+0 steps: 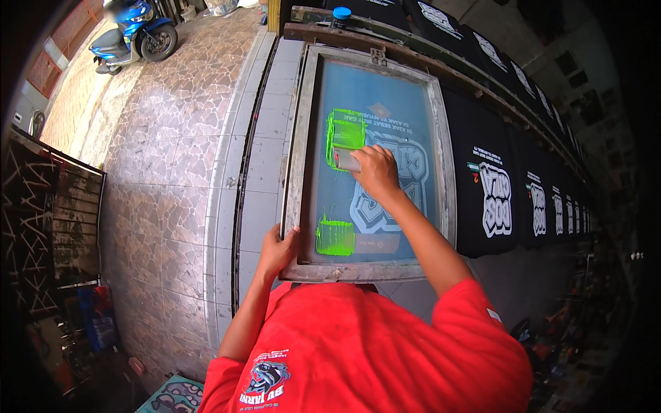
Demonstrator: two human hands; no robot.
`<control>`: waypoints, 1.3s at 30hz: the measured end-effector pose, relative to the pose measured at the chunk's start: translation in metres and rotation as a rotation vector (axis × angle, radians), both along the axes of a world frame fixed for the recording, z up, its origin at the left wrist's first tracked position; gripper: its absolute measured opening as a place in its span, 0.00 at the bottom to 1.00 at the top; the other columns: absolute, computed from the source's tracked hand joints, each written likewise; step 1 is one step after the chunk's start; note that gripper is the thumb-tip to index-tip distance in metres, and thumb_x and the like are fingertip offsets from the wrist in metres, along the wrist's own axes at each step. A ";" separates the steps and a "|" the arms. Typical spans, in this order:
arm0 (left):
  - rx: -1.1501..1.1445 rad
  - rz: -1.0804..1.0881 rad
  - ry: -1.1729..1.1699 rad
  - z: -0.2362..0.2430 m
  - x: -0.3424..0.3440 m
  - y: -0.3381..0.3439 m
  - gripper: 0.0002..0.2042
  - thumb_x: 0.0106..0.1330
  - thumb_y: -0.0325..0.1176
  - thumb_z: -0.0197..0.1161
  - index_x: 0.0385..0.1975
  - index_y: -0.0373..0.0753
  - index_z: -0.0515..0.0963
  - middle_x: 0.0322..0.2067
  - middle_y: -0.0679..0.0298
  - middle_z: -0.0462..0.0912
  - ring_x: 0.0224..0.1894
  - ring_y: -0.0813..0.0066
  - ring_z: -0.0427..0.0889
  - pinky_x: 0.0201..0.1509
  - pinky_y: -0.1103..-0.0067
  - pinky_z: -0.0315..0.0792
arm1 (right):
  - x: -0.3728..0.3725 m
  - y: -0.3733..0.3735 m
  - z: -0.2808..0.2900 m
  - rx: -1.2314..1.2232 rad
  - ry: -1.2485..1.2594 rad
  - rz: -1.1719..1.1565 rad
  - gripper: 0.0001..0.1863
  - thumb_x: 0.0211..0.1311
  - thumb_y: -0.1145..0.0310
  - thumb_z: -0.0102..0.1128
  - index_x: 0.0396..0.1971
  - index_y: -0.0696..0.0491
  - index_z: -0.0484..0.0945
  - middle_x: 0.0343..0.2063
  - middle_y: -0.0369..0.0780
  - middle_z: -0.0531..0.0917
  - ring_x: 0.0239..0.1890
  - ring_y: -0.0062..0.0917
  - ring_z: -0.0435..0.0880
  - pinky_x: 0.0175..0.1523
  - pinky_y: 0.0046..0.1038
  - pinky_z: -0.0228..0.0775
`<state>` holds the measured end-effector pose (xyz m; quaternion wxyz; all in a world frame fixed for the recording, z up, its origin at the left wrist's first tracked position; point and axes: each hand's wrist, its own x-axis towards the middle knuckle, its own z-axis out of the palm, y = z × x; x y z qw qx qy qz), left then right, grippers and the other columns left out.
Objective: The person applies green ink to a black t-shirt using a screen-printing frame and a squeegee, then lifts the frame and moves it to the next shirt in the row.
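Observation:
A screen-printing frame [296, 172] with a grey metal rim and a blue mesh lies flat over a black shirt on a long table. My right hand [375, 172] grips a small squeegee [346, 160] on the mesh, just below a patch of bright green ink [344, 129]. A second smear of green ink [335, 237] sits near the frame's near edge. My left hand [277, 249] clasps the frame's near left corner, fingers over the rim.
A row of black printed shirts [494, 186] runs along the table to the right. A blue-capped container [340, 16] stands beyond the frame. On the left lies a stone-tiled floor [165, 172], with a blue scooter [134, 34] at the far end.

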<state>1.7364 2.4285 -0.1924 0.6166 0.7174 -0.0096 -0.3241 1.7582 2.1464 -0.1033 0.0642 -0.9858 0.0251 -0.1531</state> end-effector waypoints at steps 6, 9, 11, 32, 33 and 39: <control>-0.037 -0.020 0.078 0.012 0.002 -0.001 0.14 0.66 0.38 0.58 0.36 0.30 0.73 0.20 0.70 0.73 0.20 0.87 0.67 0.20 0.84 0.62 | 0.041 -0.032 0.035 0.038 0.112 -0.080 0.10 0.43 0.67 0.68 0.27 0.52 0.79 0.28 0.40 0.81 0.38 0.34 0.79 0.45 0.37 0.67; -0.025 -0.034 0.096 0.014 0.002 -0.001 0.14 0.66 0.38 0.57 0.37 0.30 0.74 0.20 0.70 0.72 0.19 0.87 0.66 0.20 0.84 0.61 | 0.068 -0.048 0.020 -0.031 0.046 -0.076 0.11 0.43 0.67 0.68 0.28 0.52 0.79 0.30 0.40 0.81 0.39 0.34 0.79 0.46 0.37 0.67; -0.029 -0.033 0.096 0.016 0.002 -0.001 0.13 0.66 0.38 0.57 0.36 0.31 0.74 0.20 0.71 0.72 0.19 0.87 0.66 0.20 0.84 0.61 | 0.074 -0.047 0.010 -0.055 0.045 -0.078 0.11 0.43 0.69 0.67 0.29 0.52 0.78 0.31 0.40 0.81 0.40 0.35 0.79 0.46 0.37 0.68; -0.033 -0.014 0.002 0.010 0.002 -0.002 0.14 0.65 0.38 0.58 0.35 0.30 0.72 0.20 0.67 0.73 0.20 0.83 0.68 0.20 0.80 0.64 | -0.098 -0.068 0.018 1.884 -0.293 -0.575 0.23 0.52 0.63 0.65 0.47 0.55 0.73 0.39 0.35 0.80 0.44 0.22 0.78 0.49 0.28 0.66; -0.002 0.013 -0.061 0.011 0.001 -0.003 0.14 0.65 0.38 0.58 0.35 0.30 0.72 0.20 0.66 0.73 0.20 0.83 0.68 0.21 0.80 0.64 | -0.114 -0.072 0.013 1.895 -0.328 -0.583 0.23 0.52 0.62 0.65 0.48 0.54 0.73 0.39 0.35 0.79 0.44 0.22 0.77 0.48 0.26 0.65; 0.036 0.002 -0.113 0.000 0.005 -0.007 0.19 0.66 0.44 0.55 0.35 0.28 0.71 0.20 0.63 0.72 0.21 0.80 0.68 0.22 0.78 0.65 | -0.227 -0.111 0.004 1.700 -0.517 -0.589 0.24 0.52 0.60 0.64 0.47 0.56 0.73 0.41 0.37 0.79 0.46 0.24 0.77 0.54 0.27 0.62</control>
